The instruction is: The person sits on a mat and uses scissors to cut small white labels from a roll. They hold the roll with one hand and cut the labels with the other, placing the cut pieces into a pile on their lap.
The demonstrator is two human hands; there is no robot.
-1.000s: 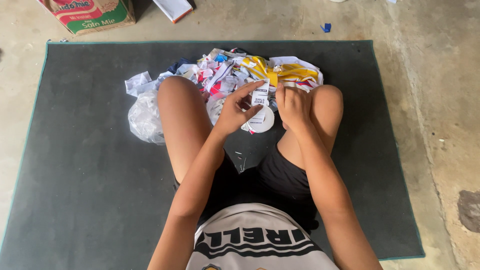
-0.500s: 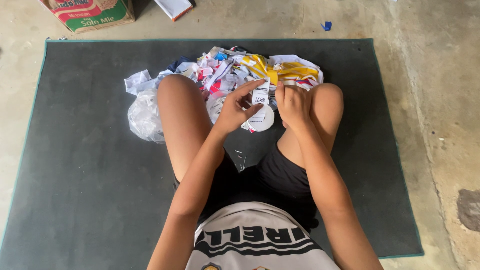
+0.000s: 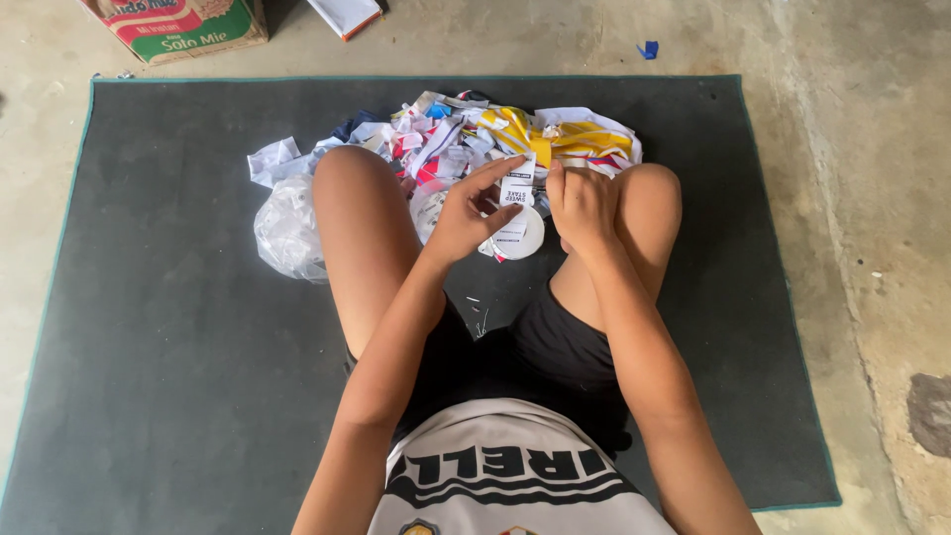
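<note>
Sitting cross-legged on a dark mat (image 3: pixel 178 327), person with left hand (image 3: pixel 466 213) pinching a white paper label (image 3: pixel 515 193), long axis upright, above a round white disc (image 3: pixel 523 238); right hand (image 3: pixel 582 203) curled, fingertips just beside the label's right edge, paper scrap heap (image 3: pixel 475 134) beyond.

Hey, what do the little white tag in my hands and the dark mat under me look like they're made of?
White tag: likely thin paper or card, matte; it stays flat and bears print. Dark mat: probably rubber or low-pile fabric, dull grey with a thin green edge and no shine.
</note>
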